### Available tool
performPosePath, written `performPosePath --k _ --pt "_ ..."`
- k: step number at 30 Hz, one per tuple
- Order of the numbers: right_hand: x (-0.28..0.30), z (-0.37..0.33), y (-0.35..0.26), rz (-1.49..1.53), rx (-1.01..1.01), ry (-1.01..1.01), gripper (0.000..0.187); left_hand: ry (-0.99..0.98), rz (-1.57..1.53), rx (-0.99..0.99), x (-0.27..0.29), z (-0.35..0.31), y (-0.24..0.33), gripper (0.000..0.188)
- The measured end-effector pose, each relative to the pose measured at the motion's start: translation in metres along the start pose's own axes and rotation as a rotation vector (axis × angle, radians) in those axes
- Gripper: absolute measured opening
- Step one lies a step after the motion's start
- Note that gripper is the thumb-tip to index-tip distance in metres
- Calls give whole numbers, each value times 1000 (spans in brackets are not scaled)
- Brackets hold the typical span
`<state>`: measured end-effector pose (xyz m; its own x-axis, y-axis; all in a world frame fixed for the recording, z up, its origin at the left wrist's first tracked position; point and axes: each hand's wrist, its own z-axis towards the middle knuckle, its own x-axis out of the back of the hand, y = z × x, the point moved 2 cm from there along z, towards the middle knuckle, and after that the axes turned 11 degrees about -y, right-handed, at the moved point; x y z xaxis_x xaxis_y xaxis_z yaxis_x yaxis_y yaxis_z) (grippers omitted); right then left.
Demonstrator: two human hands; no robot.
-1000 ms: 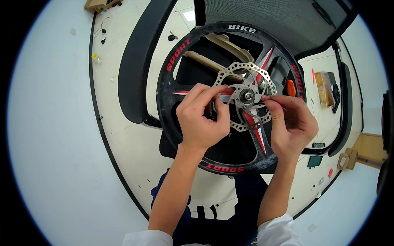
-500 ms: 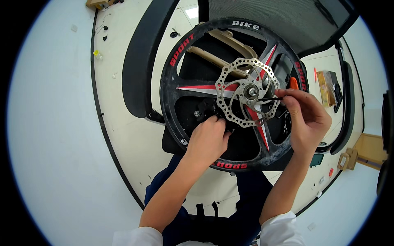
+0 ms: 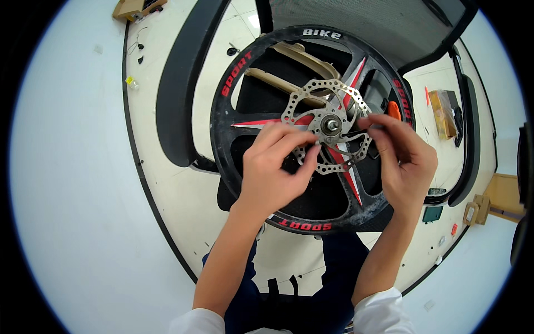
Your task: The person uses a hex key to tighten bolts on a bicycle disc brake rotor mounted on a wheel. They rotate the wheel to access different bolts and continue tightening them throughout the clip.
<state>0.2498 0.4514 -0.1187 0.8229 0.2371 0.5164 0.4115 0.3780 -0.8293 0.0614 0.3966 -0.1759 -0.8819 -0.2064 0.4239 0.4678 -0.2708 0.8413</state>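
Observation:
A black bicycle wheel [image 3: 216,119] with red and white spokes lies flat on a chair seat. Over its hub sits a silver disc brake rotor [image 3: 318,118] full of holes, with the axle end standing up at its centre. My right hand [image 3: 409,161], at the rotor's right side, pinches a thin black hex key [image 3: 355,133] that points toward the hub. Left of the axle, my left hand [image 3: 275,167] hovers above the rotor with thumb and fingertips close together. Whatever small thing they may hold is too small to make out.
The chair's armrests [image 3: 183,83] flank the wheel. Beige fork-like metal parts [image 3: 272,79] show beneath the spokes, and an orange-handled item [image 3: 394,110] lies at the right rim. Cardboard boxes [image 3: 477,209] and small parts are on the floor to the right.
My left hand has risen from the dark parts between the lower-left spokes to just beside the hub. My right hand stays at the rotor with the hex key. The view has shifted slightly.

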Motion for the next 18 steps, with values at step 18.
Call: performPosePath --k 18 --pt "-11 3 -4 214 39 146 16 86 61 83 -24 8 -27 15"
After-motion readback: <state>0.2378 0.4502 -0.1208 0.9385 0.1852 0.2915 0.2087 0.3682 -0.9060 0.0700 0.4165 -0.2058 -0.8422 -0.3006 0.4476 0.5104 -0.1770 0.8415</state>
